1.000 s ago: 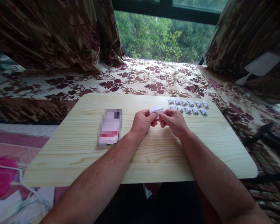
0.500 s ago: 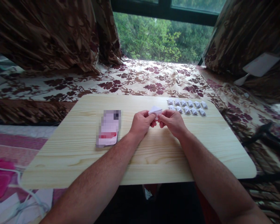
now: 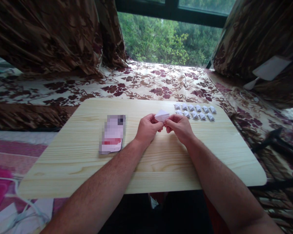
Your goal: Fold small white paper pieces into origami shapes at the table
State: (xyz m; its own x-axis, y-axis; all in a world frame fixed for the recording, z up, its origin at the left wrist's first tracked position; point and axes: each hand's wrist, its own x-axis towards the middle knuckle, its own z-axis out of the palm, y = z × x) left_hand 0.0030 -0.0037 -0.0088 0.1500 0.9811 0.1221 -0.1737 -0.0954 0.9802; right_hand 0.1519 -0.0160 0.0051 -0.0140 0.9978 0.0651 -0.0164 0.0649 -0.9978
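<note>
A small folded piece of white paper [image 3: 161, 115] is held up between my two hands, above the far middle of the wooden table [image 3: 161, 162]. My left hand [image 3: 147, 128] pinches its lower left part with thumb and fingers. On its lower right edge, my right hand [image 3: 177, 125] is closed in a pinch, the fingertips of both hands almost touching. Just beyond my right hand lie several small folded white paper pieces [image 3: 194, 114], set out in two rows. The paper's underside is hidden by my fingers.
Left of my forearms a phone [image 3: 113, 131], partly blurred out, lies on the table. Behind the table spreads a flowered cloth [image 3: 158, 79] below a window. A white lamp [image 3: 271, 68] stands at the right. White cables [image 3: 17, 188] and pink cloth [image 3: 0, 188] are at the lower left.
The folded paper has turned slightly, showing more of its broad face and lower edge. My left thumb has shifted a little lower on it. Both hands keep their hold.
</note>
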